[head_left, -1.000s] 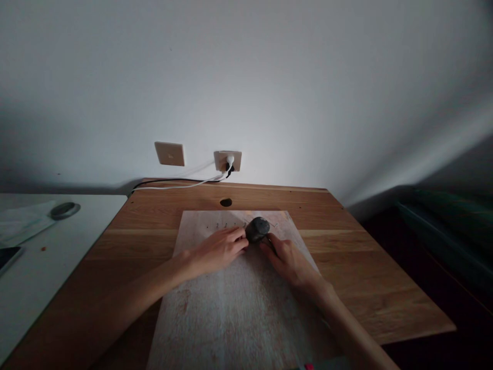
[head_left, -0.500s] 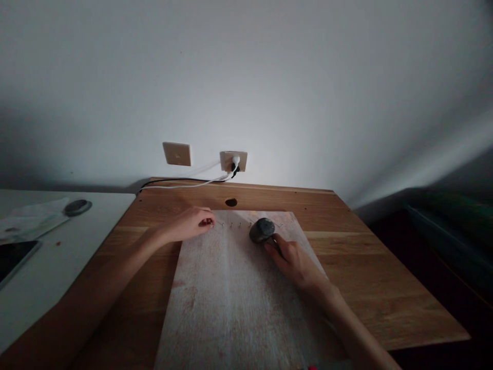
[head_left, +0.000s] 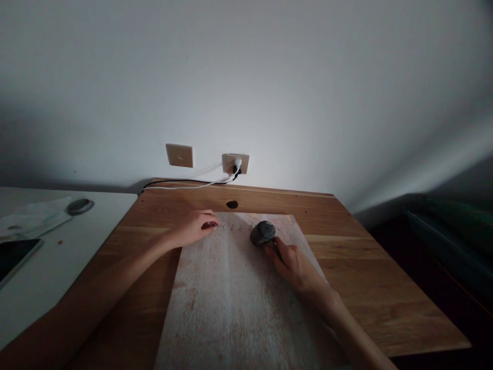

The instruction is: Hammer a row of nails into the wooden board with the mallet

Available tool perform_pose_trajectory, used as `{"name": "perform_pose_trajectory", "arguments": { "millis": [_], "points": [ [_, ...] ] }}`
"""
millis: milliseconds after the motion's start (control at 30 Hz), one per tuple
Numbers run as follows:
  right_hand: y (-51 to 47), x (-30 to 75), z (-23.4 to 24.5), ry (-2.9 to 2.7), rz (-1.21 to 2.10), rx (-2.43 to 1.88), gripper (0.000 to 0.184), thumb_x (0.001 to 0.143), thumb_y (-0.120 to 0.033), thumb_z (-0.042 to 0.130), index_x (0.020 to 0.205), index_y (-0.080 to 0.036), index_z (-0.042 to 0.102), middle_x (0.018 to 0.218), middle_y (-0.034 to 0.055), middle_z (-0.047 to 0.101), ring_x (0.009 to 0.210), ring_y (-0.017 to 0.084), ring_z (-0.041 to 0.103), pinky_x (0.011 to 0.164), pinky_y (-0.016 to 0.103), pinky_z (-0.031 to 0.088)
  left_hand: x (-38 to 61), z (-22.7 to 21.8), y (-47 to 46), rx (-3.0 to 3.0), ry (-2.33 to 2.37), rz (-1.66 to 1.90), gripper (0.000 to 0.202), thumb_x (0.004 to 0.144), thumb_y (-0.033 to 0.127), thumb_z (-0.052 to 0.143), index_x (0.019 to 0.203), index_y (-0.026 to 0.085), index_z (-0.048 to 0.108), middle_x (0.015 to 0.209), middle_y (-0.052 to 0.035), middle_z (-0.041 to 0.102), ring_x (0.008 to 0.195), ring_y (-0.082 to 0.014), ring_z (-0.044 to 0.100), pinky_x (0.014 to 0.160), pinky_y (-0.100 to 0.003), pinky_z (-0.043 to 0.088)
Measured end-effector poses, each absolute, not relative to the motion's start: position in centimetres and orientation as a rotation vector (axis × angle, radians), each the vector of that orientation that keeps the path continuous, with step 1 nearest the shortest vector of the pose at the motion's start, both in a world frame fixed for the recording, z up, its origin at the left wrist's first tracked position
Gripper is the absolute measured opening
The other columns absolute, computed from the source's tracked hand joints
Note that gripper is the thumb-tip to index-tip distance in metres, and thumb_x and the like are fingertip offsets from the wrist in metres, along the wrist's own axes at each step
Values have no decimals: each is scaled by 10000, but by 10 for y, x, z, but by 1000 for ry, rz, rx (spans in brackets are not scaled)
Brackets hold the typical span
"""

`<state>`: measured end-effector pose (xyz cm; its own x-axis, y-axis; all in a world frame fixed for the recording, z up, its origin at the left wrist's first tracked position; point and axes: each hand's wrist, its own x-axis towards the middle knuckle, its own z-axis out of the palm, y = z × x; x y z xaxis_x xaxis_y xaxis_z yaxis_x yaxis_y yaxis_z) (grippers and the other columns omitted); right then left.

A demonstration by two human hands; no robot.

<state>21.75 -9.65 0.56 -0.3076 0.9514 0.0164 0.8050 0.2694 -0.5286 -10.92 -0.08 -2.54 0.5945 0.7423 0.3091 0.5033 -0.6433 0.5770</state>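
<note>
A whitish, worn wooden board (head_left: 215, 298) lies on the wooden table. Along its far edge several small nails (head_left: 232, 227) stand upright in a row. At the row's left end my left hand (head_left: 198, 227) is closed in a pinch, its fingertips on what looks like another nail, mostly hidden by the fingers. My right hand (head_left: 295, 264) grips the handle of a mallet with a dark, round head (head_left: 263, 233). The mallet head is over the board, just right of the middle nails, and partly blocks the row from view.
The wooden table (head_left: 370, 288) has a cable hole (head_left: 231, 204) near the wall. Plugs sit in a wall socket (head_left: 235, 164), with cables (head_left: 185, 184) running left. On the white table (head_left: 96, 221) are a phone-like dark device (head_left: 19, 257), a tape roll (head_left: 80, 206) and crumpled plastic (head_left: 34, 216).
My left hand has moved slightly right along the board's far edge, still pinched. My right hand keeps the mallet in almost the same place. A red bit at the bottom edge is out of view.
</note>
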Motion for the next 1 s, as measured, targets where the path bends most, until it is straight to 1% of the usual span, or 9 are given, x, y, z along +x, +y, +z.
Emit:
{"name": "perform_pose_trajectory", "arguments": {
  "millis": [100,167,233,400,500,633,767,867,1000],
  "points": [
    [-97,218,7,-2210,650,-1614,259,1057,-374,383,1003,-214,579,648,34,661,575,229,640,571,332,343,-108,-37,-6,2283,1038,902,135,932,203,604,999,200,721,830,0,667,699,-132,591,684,-258,466],
    [-97,217,8,-2205,658,-1636,246,1046,-379,402,946,-228,569,627,27,648,554,224,624,559,331,335,-106,-43,-9,2234,1065,976,96,926,208,601,965,194,688,762,22,625,667,-125,564,649,-244,447],
    [-98,214,11,-2230,645,-1629,230,1033,-368,423,905,-237,562,621,27,646,553,222,622,556,330,329,-105,-47,-10,2211,1076,1016,75,899,191,612,957,192,660,744,32,609,660,-121,560,640,-238,443],
    [-99,182,33,-2325,671,-1468,224,1061,-359,423,962,-234,581,637,7,645,571,200,629,565,313,330,-105,-53,-8,2160,1090,1050,253,801,110,636,1041,189,643,826,18,671,681,-120,589,665,-242,469],
    [-90,156,43,-2423,617,-1419,183,1064,-312,450,984,-217,586,685,20,681,610,197,644,588,304,329,-105,-55,-7,2121,1078,1067,275,810,133,656,1079,189,653,858,12,689,676,-120,595,656,-242,471],
    [-70,130,43,-2502,465,-1402,159,1075,-271,469,1002,-201,592,801,57,743,714,204,695,631,292,331,-105,-56,-7,2128,1050,1079,310,844,144,654,1151,189,661,817,21,686,681,-128,611,667,-245,463],
    [-54,118,38,-2573,389,-1461,174,1085,-268,480,985,-195,603,858,77,767,768,209,716,649,287,325,-105,-58,-6,2154,1146,1071,373,788,89,681,1150,177,668,738,33,653,676,-154,625,649,-252,440],
    [-51,114,36,-2592,376,-1474,173,1087,-262,479,998,-191,608,870,81,773,775,213,719,651,288,322,-105,-60,-5,2163,1167,1065,427,760,65,681,1175,162,660,799,-2,693,726,-186,661,665,-269,464],
    [-54,112,36,-2595,340,-1455,190,1096,-258,453,1021,-176,607,847,94,767,753,222,718,644,294,321,-105,-61,-4,2160,1159,1079,441,745,66,684,1173,169,663,895,-42,737,843,-228,705,744,-300,517]
  ]
}}
